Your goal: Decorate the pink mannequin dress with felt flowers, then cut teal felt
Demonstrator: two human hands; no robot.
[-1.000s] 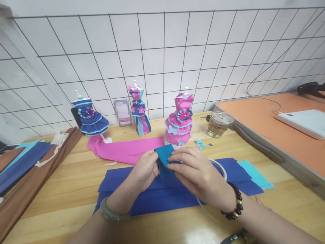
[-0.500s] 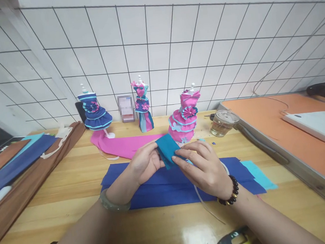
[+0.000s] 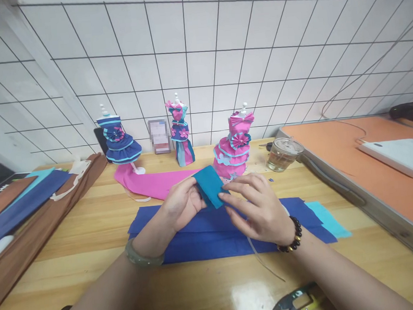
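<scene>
A folded piece of teal cloth (image 3: 209, 186) is held above the blue cloth (image 3: 207, 245) on the wooden table. My left hand (image 3: 182, 203) grips its left side, with the thumb along the top edge and the other fingers partly behind the cloth. On the right, the fingertips of my right hand (image 3: 260, 208) pinch the teal cloth's right edge, while the lower fingers are bent beneath. A thin white cord (image 3: 264, 261) hangs down below my right hand onto the table. Pink cloth (image 3: 151, 183) lies behind my left hand.
Three small dress forms stand at the back: blue (image 3: 120, 141), mixed pink and blue (image 3: 181, 130), and pink (image 3: 232, 145). A glass cup (image 3: 283, 155) is at right, near an orange surface (image 3: 381, 168). Snips (image 3: 299, 303) lie in front; folded fabrics (image 3: 26, 204) lie left.
The teal cloth has turned slightly and shows a broader flat face. Both hands have shifted a little, and the right hand's fingers are spread more at the cloth's edge.
</scene>
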